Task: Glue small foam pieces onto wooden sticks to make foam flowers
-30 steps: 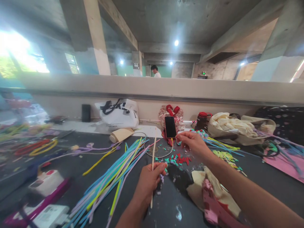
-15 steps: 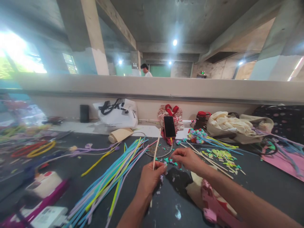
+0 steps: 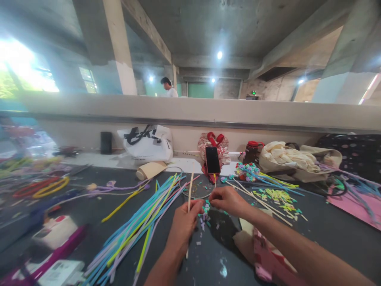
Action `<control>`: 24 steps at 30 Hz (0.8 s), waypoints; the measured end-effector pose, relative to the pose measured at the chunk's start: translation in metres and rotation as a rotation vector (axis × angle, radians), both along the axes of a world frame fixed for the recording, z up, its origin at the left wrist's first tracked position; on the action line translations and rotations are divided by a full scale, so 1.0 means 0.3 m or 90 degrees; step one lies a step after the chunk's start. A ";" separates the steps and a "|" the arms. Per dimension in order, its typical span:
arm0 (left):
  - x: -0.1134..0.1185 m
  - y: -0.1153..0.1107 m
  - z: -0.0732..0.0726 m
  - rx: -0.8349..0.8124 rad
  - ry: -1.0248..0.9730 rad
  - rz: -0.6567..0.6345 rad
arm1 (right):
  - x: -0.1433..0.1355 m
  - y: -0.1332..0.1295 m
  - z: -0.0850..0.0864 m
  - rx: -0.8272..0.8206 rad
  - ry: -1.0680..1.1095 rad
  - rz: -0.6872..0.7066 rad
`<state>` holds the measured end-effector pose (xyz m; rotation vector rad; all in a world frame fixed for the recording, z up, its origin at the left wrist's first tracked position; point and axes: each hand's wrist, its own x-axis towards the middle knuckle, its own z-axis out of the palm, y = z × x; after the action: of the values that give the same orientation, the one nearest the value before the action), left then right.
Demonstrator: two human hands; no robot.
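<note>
Head view: hands drawn together over scraps

Left hand (image 3: 183,224) pinching thin wooden stick (image 3: 188,206), upright above dark table (image 3: 327,226). Right hand (image 3: 228,200), a second ago out by phone (image 3: 213,159), now pulled in just beside the left, fingertips pressed together over small coloured scraps (image 3: 204,209). Pipe cleaners (image 3: 143,222) unmoved at left.

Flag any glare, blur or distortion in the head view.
Head view: window at upper left is blown out; the left table edge is smeared and soft; the wide lens bends the ledge and pillars. The centre is sharp: left hand on a stick, right hand beside it, phone crisp.
</note>
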<state>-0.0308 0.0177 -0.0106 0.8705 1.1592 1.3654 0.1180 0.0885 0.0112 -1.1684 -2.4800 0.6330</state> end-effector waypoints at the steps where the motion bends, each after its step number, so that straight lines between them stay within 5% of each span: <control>1: -0.004 -0.006 0.008 0.003 0.000 0.007 | 0.008 0.007 0.002 0.020 -0.034 -0.009; 9: -0.052 -0.021 0.046 -0.004 -0.076 0.037 | 0.027 0.112 0.019 0.104 -0.220 -0.041; 24: -0.125 0.006 0.036 0.025 -0.209 0.153 | -0.231 0.289 -0.078 0.174 -0.338 -0.050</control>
<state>-0.0684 0.0194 0.0000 0.5186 1.0045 1.6614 0.0487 0.1751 -0.0121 -1.4555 -2.8014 -0.0581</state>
